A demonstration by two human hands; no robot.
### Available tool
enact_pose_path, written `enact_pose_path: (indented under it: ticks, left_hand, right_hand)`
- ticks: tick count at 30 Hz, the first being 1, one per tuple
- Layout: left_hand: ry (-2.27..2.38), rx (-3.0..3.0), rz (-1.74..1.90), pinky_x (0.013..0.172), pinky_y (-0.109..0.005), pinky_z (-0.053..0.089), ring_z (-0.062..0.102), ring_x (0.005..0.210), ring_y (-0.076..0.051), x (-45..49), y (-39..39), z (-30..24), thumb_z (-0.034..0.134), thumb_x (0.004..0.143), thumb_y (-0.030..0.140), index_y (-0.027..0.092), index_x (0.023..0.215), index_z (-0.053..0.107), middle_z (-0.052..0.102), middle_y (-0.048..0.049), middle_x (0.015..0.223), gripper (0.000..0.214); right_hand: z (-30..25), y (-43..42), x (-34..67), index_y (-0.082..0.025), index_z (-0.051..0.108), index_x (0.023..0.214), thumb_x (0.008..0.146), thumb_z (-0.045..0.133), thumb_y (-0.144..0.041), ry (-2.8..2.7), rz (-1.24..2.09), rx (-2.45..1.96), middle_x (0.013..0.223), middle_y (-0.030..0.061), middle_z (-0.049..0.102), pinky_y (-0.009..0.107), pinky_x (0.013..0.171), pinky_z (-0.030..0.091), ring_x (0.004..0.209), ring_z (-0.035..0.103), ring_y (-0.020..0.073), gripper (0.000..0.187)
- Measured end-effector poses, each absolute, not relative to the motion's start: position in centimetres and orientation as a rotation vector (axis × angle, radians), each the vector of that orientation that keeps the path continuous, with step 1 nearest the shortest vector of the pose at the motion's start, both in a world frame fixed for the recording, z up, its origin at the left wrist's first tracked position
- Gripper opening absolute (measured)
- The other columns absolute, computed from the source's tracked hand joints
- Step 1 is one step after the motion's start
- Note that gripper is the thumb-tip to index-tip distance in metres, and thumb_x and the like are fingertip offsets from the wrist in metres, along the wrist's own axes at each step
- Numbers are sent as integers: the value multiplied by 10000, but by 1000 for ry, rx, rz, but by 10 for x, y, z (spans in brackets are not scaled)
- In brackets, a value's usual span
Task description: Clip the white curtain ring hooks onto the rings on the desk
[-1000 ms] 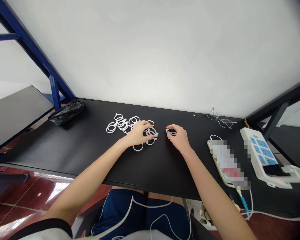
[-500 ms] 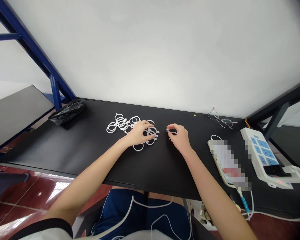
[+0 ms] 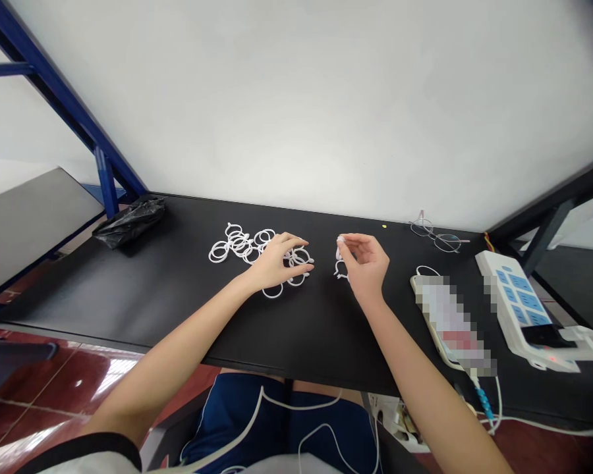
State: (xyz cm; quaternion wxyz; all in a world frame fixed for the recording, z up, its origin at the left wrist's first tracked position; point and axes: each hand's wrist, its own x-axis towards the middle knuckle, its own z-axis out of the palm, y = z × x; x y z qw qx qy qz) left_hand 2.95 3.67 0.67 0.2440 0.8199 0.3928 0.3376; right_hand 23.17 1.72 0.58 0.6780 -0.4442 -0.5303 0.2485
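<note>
Though LH (image 3: 271, 262) over rings (image 3: 240, 245), room nr frt edge (image 3: 257, 366)

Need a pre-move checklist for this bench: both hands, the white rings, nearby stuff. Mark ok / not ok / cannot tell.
1. Right hand grips a white piece: ok, pinched at thumb and fingertips.
2. Held piece separate from the white ring just below it: cannot tell, the hand hides part.
3. Left hand off the ring pile: not ok, it covers part of it.
4. Pile rings untangled: cannot tell, many overlap.
5. Phone apart from both hands: ok.
6. Eyeglasses apart from both hands: ok.
</note>
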Motion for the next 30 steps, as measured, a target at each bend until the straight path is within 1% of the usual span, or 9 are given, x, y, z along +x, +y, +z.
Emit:
enact_pose_path:
  ticks: [2, 5, 7, 9, 13, 19, 24, 27, 30]
  left_hand:
    - [1036, 2207, 966, 972, -412, 456, 572, 1102, -251, 31, 34, 9, 731, 784, 463, 199, 1216, 595, 626, -99, 1161, 524]
    - [948, 2150, 1015, 947, -390, 474, 610, 1055, -232, 34, 32, 10, 766, 759, 433, 187, 1256, 558, 653, -100, 1133, 593]
    - [875, 2119, 1023, 916, -362, 491, 635, 994, -210, 35, 32, 10, 780, 752, 401, 175, 1247, 560, 674, -92, 1087, 587]
    - [829, 2106, 1028, 888, -340, 501, 644, 939, -191, 35, 32, 10, 778, 758, 378, 164, 1197, 588, 682, -86, 1052, 524]
    - [825, 2150, 1061, 859, -327, 495, 629, 903, -184, 35, 33, 11, 769, 767, 368, 156, 1102, 626, 664, -81, 1007, 422]
    - [840, 2189, 1001, 802, -302, 482, 608, 850, -173, 35, 32, 12, 769, 759, 400, 151, 1074, 624, 645, -53, 921, 427]
    - [863, 2166, 1028, 792, -298, 477, 594, 831, -166, 34, 32, 14, 752, 768, 419, 161, 1016, 640, 634, -40, 890, 375]
    - [902, 2080, 1039, 811, -310, 476, 593, 838, -167, 33, 32, 16, 754, 760, 429, 172, 976, 645, 622, -33, 881, 353]
    - [890, 1921, 1054, 874, -339, 477, 604, 874, -174, 33, 33, 16, 751, 765, 404, 168, 983, 643, 613, -31, 875, 339]
  right_hand:
    - [7, 16, 228, -213, 615, 854, 733, 784, -251, -1148, 763, -925, 852, 33, 711, 334, 733, 562, 780, 685, 177, 211]
    - [9, 13, 225, -227, 570, 832, 687, 823, -256, -1113, 993, -873, 856, 7, 707, 346, 821, 566, 847, 700, 178, 293]
    - [10, 11, 224, -226, 562, 809, 670, 836, -273, -1112, 1081, -872, 850, -3, 692, 342, 831, 566, 850, 699, 173, 310]
    - [10, 10, 223, -221, 571, 790, 662, 843, -286, -1119, 1134, -876, 841, -4, 683, 343, 835, 566, 839, 702, 173, 308]
    - [12, 9, 221, -220, 597, 770, 671, 843, -291, -1123, 1208, -847, 830, -4, 692, 350, 853, 565, 810, 713, 174, 275]
    - [12, 9, 222, -219, 640, 794, 670, 850, -290, -1128, 1272, -843, 810, -1, 705, 337, 816, 573, 809, 718, 181, 254]
    - [11, 11, 223, -218, 687, 803, 649, 861, -300, -1117, 1247, -873, 787, -8, 693, 315, 775, 569, 756, 688, 157, 246]
    - [11, 12, 223, -219, 716, 800, 648, 859, -320, -1122, 1219, -894, 808, 1, 700, 323, 776, 567, 756, 669, 154, 232]
    - [12, 11, 223, -222, 734, 797, 642, 860, -334, -1141, 1205, -910, 828, 9, 709, 341, 789, 568, 769, 656, 158, 229]
